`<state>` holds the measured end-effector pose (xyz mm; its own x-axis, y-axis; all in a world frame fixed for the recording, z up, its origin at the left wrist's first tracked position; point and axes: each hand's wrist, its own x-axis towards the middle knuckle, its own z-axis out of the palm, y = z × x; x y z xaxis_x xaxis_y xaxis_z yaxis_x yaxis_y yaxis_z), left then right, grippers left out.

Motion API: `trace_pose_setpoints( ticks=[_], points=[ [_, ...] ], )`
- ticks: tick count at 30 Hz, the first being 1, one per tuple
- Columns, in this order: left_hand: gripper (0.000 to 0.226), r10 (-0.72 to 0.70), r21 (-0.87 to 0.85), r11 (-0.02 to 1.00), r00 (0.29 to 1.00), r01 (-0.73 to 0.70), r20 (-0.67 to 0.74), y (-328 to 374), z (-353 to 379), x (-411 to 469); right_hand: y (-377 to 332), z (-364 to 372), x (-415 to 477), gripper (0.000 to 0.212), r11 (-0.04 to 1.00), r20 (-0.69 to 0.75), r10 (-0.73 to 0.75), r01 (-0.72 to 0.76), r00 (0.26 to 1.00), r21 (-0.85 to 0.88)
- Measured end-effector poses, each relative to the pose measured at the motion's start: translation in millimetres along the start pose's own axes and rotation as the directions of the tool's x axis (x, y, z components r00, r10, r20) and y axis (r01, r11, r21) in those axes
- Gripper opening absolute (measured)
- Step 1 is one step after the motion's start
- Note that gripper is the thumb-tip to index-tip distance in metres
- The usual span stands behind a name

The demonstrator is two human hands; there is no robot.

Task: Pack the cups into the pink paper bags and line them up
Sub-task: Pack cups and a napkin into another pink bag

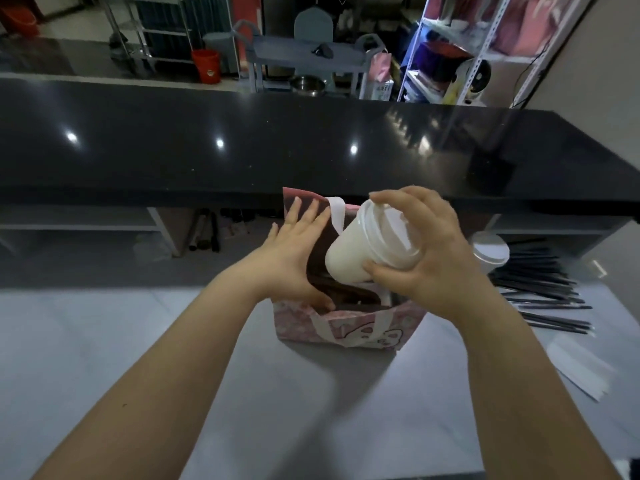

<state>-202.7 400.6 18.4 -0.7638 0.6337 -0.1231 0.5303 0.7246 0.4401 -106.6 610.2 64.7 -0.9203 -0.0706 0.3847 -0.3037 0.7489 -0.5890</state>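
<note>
Left hand (pixel 294 261) flat, fingers (pixel 302 214) straight; right hand (pixel 438 268) curled, gripping.

Tilted white lidded cup (pixel 360 251) over open pink bag (pixel 346 327)

Glossy black counter (pixel 242 150) ran across the back, black straws (pixel 543 292) lay heaped at right on the pale table (pixel 104 334), white paper sheets (pixel 581 368) just beside them, orange bucket (pixel 206 65) stood beyond.

This looks like a drinks shop's serving area: a long glossy black counter (pixel 242 150), a heap of black straws (pixel 543 292) beside a lidded takeaway cup (pixel 490 252), metal stock shelving (pixel 485 46) and a grey service cart (pixel 308 57) behind.
</note>
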Motion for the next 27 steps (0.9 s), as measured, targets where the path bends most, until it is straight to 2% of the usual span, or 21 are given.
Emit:
trace_pose_setpoints(
  ticks=[2, 6, 10, 13, 15, 17, 19, 21, 24, 27],
  points=[
    [0.146, 0.005, -0.031, 1.0, 1.0, -0.005, 0.002, 0, -3, 1, -4, 11, -3, 0.075, 0.999, 0.087, 0.016, -0.012, 0.996, -0.044],
    [0.146, 0.008, 0.005, 1.0, 0.999, -0.009, 0.046, -2, -6, -2, 1, 37, -5, 0.076, 0.97, 0.224, 0.094, -0.038, 0.97, -0.241],
    [0.144, 0.046, 0.0, 0.999, 0.995, -0.046, 0.086, -9, -6, -15, 16, 47, -2, 0.081, 0.886, 0.385, 0.309, -0.115, 0.87, -0.45],
    [0.145, 0.067, 0.009, 0.998, 0.993, -0.068, 0.097, -11, -3, -26, 18, 61, 22, 0.084, 0.785, 0.393, 0.485, -0.19, 0.781, -0.59],
    [0.146, 0.085, 0.01, 0.996, 0.991, -0.086, 0.102, -12, -2, -32, 11, 74, 42, 0.078, 0.756, 0.434, 0.46, -0.086, 0.775, -0.649],
    [0.147, 0.084, 0.024, 0.996, 0.99, -0.088, 0.111, -13, -2, -36, 7, 89, 54, 0.083, 0.811, 0.486, 0.387, -0.038, 0.784, -0.584],
    [0.146, 0.068, 0.039, 0.997, 0.99, -0.074, 0.124, -14, -1, -40, 8, 105, 54, 0.097, 0.877, 0.516, 0.383, -0.126, 0.766, -0.464],
    [0.146, 0.061, 0.036, 0.997, 0.991, -0.066, 0.121, -16, 1, -42, 10, 118, 47, 0.104, 0.897, 0.536, 0.352, -0.113, 0.767, -0.428],
    [0.144, 0.072, 0.001, 0.997, 0.994, -0.073, 0.087, -17, 2, -47, 13, 131, 37, 0.105, 0.915, 0.517, 0.264, -0.043, 0.814, -0.4],
    [0.14, 0.074, -0.064, 0.995, 0.996, -0.07, 0.056, -21, 0, -50, 17, 134, 33, 0.099, 0.928, 0.464, 0.232, -0.052, 0.855, -0.37]
  ],
)
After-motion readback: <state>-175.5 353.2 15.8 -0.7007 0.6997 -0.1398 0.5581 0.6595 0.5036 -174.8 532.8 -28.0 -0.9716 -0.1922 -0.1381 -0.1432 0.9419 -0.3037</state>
